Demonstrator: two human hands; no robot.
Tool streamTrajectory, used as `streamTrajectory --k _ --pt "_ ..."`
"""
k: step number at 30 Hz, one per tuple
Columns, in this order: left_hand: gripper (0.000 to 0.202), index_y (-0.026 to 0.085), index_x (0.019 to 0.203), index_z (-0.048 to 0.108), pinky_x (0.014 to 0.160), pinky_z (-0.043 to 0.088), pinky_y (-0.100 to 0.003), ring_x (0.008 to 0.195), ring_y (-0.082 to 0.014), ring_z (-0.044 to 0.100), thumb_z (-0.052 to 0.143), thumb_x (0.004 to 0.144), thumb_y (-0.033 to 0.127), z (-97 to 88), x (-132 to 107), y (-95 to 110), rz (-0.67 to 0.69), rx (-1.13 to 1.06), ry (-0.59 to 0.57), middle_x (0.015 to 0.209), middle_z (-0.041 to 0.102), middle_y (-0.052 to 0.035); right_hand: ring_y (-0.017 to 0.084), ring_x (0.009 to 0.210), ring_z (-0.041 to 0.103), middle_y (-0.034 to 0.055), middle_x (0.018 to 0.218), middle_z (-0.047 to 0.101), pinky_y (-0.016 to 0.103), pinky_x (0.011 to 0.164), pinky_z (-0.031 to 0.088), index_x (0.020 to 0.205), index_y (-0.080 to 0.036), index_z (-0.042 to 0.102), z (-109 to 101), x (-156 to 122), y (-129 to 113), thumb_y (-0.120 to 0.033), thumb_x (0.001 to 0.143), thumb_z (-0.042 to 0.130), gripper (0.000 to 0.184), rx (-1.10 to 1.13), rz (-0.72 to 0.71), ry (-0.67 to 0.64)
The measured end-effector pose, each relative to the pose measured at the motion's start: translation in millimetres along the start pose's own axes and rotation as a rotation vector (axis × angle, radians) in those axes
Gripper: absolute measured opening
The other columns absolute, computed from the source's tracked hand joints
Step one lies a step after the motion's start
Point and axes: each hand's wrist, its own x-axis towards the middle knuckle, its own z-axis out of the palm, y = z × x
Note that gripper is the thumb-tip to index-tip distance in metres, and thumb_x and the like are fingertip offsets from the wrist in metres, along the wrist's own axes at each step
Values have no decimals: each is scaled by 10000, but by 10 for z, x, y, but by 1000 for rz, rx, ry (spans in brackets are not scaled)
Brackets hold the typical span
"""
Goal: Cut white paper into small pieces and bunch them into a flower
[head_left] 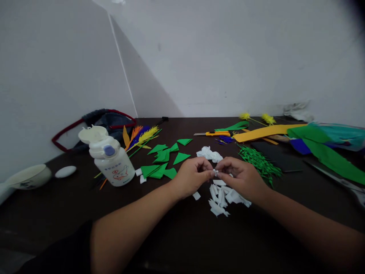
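My left hand and my right hand meet over the dark table, fingertips pinched together on a small white paper piece. Just below them lies a heap of white paper pieces, with one stray bit to the left. A crumpled white paper wad lies just beyond the hands. Green paper triangles are spread to the left of my left hand.
A white glue bottle stands at the left, with a bowl and a white oval lid further left. A yellow utility knife, shredded green paper, paper flowers and coloured sheets lie behind and to the right.
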Motion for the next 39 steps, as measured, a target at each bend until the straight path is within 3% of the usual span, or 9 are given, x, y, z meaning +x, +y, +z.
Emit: streamTrajectory --k 6,10,14,22,26,30,33,39 --pt "99 128 653 549 539 383 -216 531 -80 482 548 733 186 -20 -12 47 -25 -90 4 590 548 5 132 619 559 17 685 593 270 562 464 742 -186 556 50 0 19 -238 691 598 84 94 91 -16" --pt "98 124 672 582 561 409 -226 547 -80 514 570 730 202 -39 -27 36 -113 -205 -64 605 581 -9 139 630 543 14 660 581 290 585 445 684 -189 562 61 14 1 -204 687 592 34 -49 -4 -7" --pt "137 122 660 574 555 417 -234 539 -80 526 615 699 246 -62 -34 1 -188 -295 -148 613 586 -13 122 604 525 2 665 549 267 556 447 719 -191 549 72 19 -2 -209 700 591 50 -16 -82 -26" --pt "163 125 646 497 443 300 -185 420 -39 394 587 714 243 42 -13 -14 -206 -567 -69 488 477 40 162 794 561 42 861 585 307 677 460 953 -243 633 70 23 -6 -189 741 567 228 -122 -223 54" --pt "210 137 600 439 397 209 -174 365 -22 301 553 736 251 139 -32 7 -236 -685 -35 434 410 60 151 744 561 33 812 582 277 611 460 902 -243 650 107 34 -32 -200 734 585 185 -138 -192 132" --pt "210 147 600 430 387 183 -178 342 -23 260 531 745 260 166 -37 -12 -269 -770 -53 419 399 65 144 721 556 28 783 579 274 612 449 846 -237 647 88 54 -22 -179 759 544 147 -189 -220 126" --pt "157 144 629 475 386 199 -183 343 -32 279 504 749 240 146 -28 -14 -273 -710 -103 424 433 52 145 718 545 30 753 573 282 638 435 789 -210 617 31 61 24 -182 780 511 111 -244 -237 109" --pt "145 131 779 594 404 255 -186 394 -58 358 503 736 236 120 -9 -5 -214 -155 -147 480 502 29 124 549 452 -6 574 460 255 516 340 599 -188 458 -76 61 98 -254 793 474 206 -426 -148 111"
